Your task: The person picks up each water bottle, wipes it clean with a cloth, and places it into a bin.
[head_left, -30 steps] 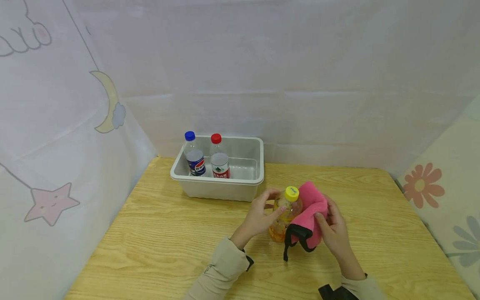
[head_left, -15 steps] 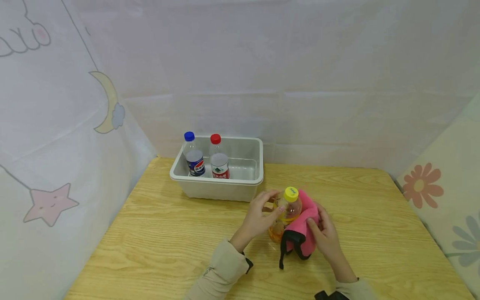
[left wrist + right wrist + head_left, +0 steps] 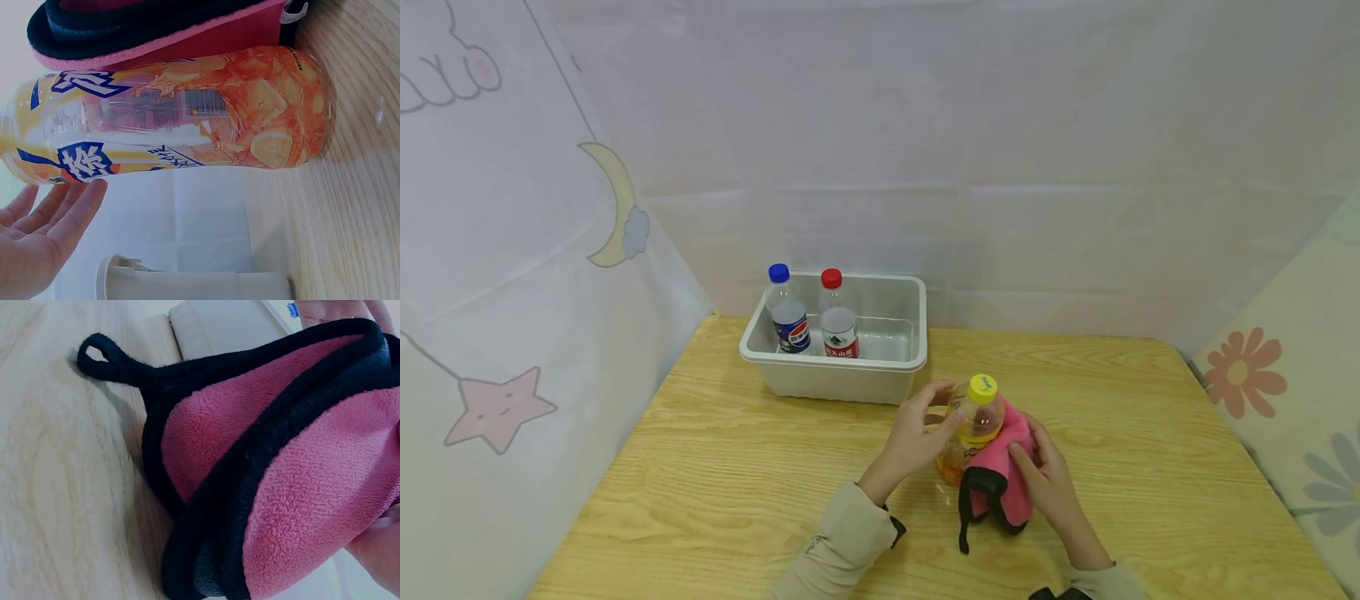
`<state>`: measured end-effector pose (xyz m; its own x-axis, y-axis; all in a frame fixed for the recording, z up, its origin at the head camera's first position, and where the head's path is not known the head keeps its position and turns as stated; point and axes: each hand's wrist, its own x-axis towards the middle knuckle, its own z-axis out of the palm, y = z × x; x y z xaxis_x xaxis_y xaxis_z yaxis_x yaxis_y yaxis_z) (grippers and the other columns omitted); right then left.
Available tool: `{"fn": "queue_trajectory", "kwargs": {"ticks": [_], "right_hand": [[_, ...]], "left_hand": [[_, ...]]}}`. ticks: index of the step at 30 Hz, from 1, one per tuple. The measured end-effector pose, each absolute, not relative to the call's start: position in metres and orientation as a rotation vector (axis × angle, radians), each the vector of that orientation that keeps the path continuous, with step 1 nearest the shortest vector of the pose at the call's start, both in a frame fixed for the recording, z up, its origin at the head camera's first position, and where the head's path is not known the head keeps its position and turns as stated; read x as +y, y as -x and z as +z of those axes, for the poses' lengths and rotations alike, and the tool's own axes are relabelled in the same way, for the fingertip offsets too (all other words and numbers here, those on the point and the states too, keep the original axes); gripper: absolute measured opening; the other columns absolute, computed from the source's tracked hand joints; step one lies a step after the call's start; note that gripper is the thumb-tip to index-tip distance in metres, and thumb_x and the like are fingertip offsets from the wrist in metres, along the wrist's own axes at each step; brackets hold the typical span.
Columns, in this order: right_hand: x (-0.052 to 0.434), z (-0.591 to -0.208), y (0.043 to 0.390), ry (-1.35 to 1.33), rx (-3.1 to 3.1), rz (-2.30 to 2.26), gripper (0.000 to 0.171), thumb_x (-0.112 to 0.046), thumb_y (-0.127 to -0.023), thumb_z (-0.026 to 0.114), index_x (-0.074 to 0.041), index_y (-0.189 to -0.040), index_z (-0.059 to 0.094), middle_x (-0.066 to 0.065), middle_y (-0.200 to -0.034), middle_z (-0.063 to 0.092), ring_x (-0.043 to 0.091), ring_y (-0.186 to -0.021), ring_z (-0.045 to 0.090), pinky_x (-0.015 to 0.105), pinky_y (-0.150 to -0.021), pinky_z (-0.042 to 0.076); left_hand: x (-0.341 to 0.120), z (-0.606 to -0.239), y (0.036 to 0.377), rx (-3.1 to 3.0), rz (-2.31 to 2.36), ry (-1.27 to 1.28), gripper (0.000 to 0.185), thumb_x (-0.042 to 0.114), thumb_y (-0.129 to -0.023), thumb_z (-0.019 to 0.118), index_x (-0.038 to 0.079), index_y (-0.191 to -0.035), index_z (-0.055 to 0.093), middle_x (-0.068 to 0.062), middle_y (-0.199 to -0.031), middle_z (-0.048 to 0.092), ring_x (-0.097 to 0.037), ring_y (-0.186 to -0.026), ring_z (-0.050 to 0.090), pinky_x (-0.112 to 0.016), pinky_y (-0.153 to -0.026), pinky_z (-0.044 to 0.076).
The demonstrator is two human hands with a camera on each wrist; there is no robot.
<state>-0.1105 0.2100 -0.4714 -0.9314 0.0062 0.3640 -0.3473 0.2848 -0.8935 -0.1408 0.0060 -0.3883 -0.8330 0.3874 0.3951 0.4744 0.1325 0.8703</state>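
Observation:
A clear plastic drink bottle (image 3: 983,421) with a yellow cap stands upright on the table, its orange-and-yellow label plain in the left wrist view. My left hand (image 3: 917,433) holds its upper part from the left, thumb in front and fingers behind. On the bottle's right side lies a folded pink cloth (image 3: 1011,479) with black edging and a hanging loop. My right hand (image 3: 1052,483) grips that cloth, thumb on the near face, and keeps it against the bottle. In the right wrist view the cloth (image 3: 325,500) covers the bottle and most of the fingers.
A pale grey plastic bin (image 3: 842,379) stands at the back of the wooden table (image 3: 715,492). Inside it are a blue-capped bottle (image 3: 791,321) and a red-capped bottle (image 3: 839,325), both upright. A white curtain (image 3: 1037,208) hangs behind the table.
My right hand has moved the cloth down and a little left along the bottle's side. The left hand and the bottle have stayed almost still.

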Motion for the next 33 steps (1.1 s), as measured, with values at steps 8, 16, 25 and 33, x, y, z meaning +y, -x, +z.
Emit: {"fn": "queue_trajectory", "kwargs": {"ticks": [8,16,25,33], "right_hand": [[0.212,-0.470,0.104,-0.297,-2.250,1.662,0.038,0.002,-0.093,0.047,0.008,-0.129,0.039,-0.022,-0.106,0.052,-0.004,-0.089,0.055,0.015,-0.069,0.049],[0.217,-0.465,0.101,-0.315,-2.193,1.655,0.036,0.007,-0.092,0.045,0.009,-0.128,0.040,-0.016,-0.099,0.055,0.000,-0.080,0.056,0.015,-0.063,0.049],[0.221,-0.441,0.103,-0.317,-2.126,1.566,0.038,0.011,-0.090,0.045,0.009,-0.128,0.040,-0.016,-0.101,0.055,0.000,-0.078,0.055,0.011,-0.063,0.046],[0.221,-0.429,0.108,-0.443,-2.062,1.498,0.041,0.015,-0.087,0.045,0.012,-0.127,0.040,-0.012,-0.108,0.054,0.001,-0.081,0.054,0.009,-0.066,0.046]], "left_hand": [[0.005,-0.388,0.143,-2.292,-1.824,0.947,0.030,-0.002,-0.091,0.047,-0.011,-0.120,0.047,-0.028,-0.116,0.053,-0.040,-0.106,0.052,-0.026,-0.080,0.050],[0.008,-0.402,0.151,-2.335,-1.734,0.946,0.031,-0.001,-0.093,0.044,-0.011,-0.123,0.047,-0.027,-0.121,0.051,-0.038,-0.107,0.052,-0.024,-0.079,0.050],[0.009,-0.425,0.160,-2.347,-1.661,0.916,0.042,0.016,-0.093,0.051,0.001,-0.132,0.043,-0.017,-0.125,0.050,-0.025,-0.111,0.050,-0.029,-0.083,0.049],[0.011,-0.417,0.155,-2.321,-1.509,0.879,0.052,0.028,-0.082,0.068,0.004,-0.124,0.050,-0.012,-0.119,0.052,-0.021,-0.106,0.050,-0.034,-0.079,0.051]]}}
